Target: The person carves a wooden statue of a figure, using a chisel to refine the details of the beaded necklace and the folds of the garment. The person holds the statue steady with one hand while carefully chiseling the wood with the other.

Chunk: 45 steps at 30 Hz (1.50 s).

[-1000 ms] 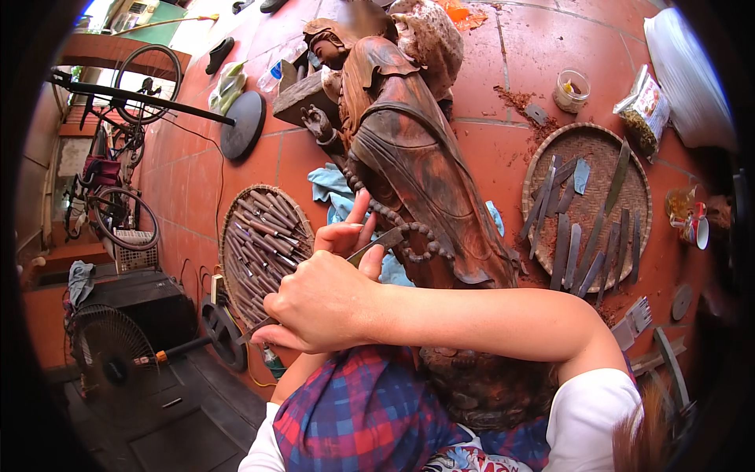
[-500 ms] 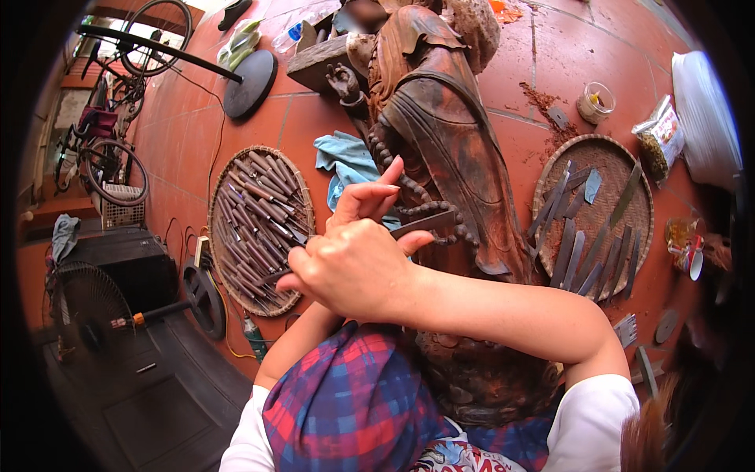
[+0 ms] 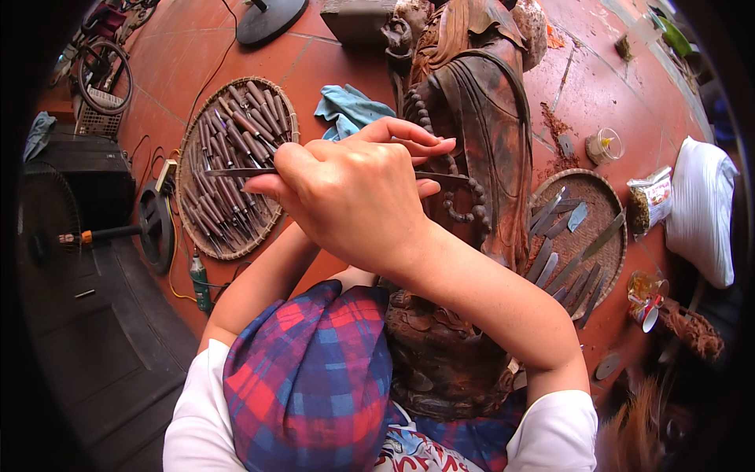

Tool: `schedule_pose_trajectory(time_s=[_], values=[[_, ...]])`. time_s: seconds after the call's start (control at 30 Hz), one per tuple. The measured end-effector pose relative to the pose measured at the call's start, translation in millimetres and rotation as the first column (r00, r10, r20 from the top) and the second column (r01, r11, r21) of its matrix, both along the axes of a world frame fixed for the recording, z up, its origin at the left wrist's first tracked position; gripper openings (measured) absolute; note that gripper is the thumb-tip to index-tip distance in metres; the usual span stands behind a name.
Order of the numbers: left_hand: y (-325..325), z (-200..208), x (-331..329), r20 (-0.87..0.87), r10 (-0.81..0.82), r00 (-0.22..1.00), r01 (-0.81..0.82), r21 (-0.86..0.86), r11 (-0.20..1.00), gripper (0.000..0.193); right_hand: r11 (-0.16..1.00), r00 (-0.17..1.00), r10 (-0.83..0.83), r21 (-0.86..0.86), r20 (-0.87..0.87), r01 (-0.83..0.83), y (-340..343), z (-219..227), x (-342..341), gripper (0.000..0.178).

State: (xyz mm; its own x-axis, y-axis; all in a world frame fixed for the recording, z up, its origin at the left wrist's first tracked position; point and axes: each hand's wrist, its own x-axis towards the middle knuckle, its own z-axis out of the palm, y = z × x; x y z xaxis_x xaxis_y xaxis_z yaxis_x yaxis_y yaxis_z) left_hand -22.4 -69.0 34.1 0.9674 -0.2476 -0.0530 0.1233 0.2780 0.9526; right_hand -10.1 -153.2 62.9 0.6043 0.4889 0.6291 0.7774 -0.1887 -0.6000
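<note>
A slim, flat dark metal file [image 3: 236,172] lies nearly level across both my hands, over the carved dark wooden statue [image 3: 499,149]. My right hand [image 3: 346,197] is in front, back up, fingers closed round it, with the thumb at its left end. My left hand [image 3: 401,135] is mostly hidden behind the right. Its fingers reach right above the file, its thumb [image 3: 428,188] is below, and the file's right end passes between them. That end overlaps the statue's string of carved beads [image 3: 421,114]; whether they touch, I cannot tell.
A round woven tray [image 3: 289,110] of wooden-handled carving tools lies left. Another tray [image 3: 617,208] with flat blades lies right. A blue cloth [image 3: 350,106], a small jar [image 3: 604,146] and a green power tool [image 3: 200,283] are on the tiles. Plaid cloth [image 3: 314,377] covers my lap.
My view has shifted, and the statue now appears farther right. The file has turned closer to level. My left fingers have tipped from pointing up to pointing right.
</note>
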Motion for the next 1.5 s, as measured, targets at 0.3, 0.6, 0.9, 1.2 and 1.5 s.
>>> schedule_pose_trajectory(time_s=[0.3,0.6,0.9,1.2,1.5], values=[[5.2,2.5,12.8,-0.031,-0.122,0.992,0.122,-0.012,0.992,0.038,0.996,0.994,-0.089,-0.017,0.059,0.090,-2.2,-5.1,8.9,0.031],[7.3,-13.5,9.4,0.115,-0.084,0.990,0.082,0.024,0.996,0.034,1.000,0.996,-0.014,-0.002,0.083,0.014,-2.9,-4.4,6.4,0.033],[-11.8,9.0,1.8,0.128,0.037,0.991,-0.079,0.340,0.937,0.025,0.999,0.997,-0.005,0.039,-0.074,0.008,-5.8,15.4,18.1,0.037],[-9.8,-4.8,-1.2,0.134,0.088,0.987,-0.106,0.139,0.985,0.028,0.998,0.990,-0.018,0.049,-0.143,0.025,-6.6,18.1,18.0,0.039],[-15.3,-20.7,2.1,0.192,0.092,0.977,-0.120,0.138,0.983,0.031,0.992,0.967,0.047,0.123,-0.250,-0.016,-11.4,29.0,24.6,0.040]])
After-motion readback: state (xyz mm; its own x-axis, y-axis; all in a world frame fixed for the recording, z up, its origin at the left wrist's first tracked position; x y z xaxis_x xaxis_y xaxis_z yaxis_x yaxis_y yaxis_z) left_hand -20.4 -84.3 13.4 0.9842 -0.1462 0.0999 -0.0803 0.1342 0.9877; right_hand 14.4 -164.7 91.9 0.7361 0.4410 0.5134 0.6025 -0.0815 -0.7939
